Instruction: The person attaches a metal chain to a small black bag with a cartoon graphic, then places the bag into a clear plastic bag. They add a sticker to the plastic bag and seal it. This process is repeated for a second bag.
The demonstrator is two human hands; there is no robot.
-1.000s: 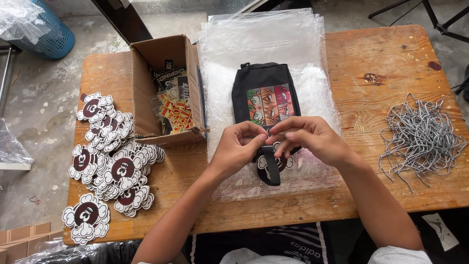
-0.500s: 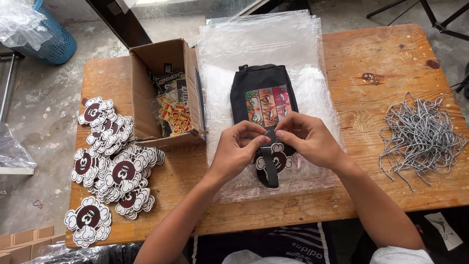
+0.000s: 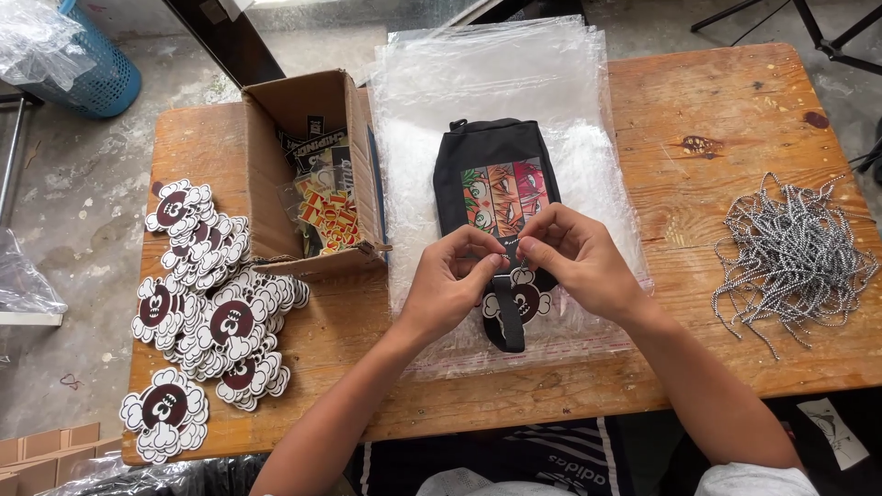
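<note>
A black pouch (image 3: 487, 161) with a colourful cartoon panel lies on a stack of clear plastic bags (image 3: 501, 87) on the wooden table (image 3: 707, 101). My left hand (image 3: 450, 280) and my right hand (image 3: 579, 257) meet at the pouch's near end, fingertips pinched together around its black strap (image 3: 508, 326). A cloud-shaped tag (image 3: 530, 298) with a dark red centre sits under my fingers by the strap. Whether a cord is between my fingertips is too small to tell.
An open cardboard box (image 3: 303, 119) of stickers stands left of the bags. Several cloud-shaped tags (image 3: 207, 303) are heaped at the table's left. A pile of black-and-white cords (image 3: 790, 253) lies at the right. A blue basket (image 3: 96, 69) stands on the floor.
My hands have stayed at the pouch's near end, with the fingertips drawing closer together over the strap and tag. The view has shifted slightly.
</note>
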